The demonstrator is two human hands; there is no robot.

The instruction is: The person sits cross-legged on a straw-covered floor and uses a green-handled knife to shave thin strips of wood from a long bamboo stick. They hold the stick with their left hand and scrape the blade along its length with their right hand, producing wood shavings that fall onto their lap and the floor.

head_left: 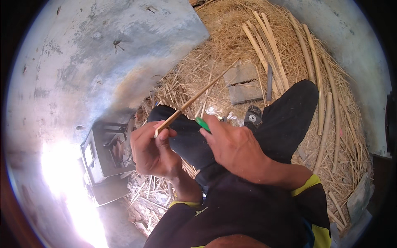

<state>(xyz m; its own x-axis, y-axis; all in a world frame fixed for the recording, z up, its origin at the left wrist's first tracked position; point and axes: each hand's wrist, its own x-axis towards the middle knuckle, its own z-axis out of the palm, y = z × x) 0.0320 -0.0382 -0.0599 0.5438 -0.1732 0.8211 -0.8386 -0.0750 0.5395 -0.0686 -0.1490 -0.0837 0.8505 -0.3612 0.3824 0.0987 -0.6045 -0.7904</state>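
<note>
My left hand (151,155) pinches the near end of a long, slim bamboo stick (191,101) between thumb and fingers. The stick slants up and away to the right, tapering toward its far tip. Wrapped round a green-handled tool (202,124), my right hand (237,146) is just right of the stick. Only the tool's green end shows, and I cannot tell whether its working part touches the stick. Both hands are above my dark-trousered lap (186,142).
Straw and shavings (225,25) cover the floor. Split bamboo strips (269,47) lie ahead, with round poles (320,89) to the right. Two grey blocks (245,91) rest near my shoe (253,117). At left are a worn box-like frame (108,151) and a pale wall (95,53).
</note>
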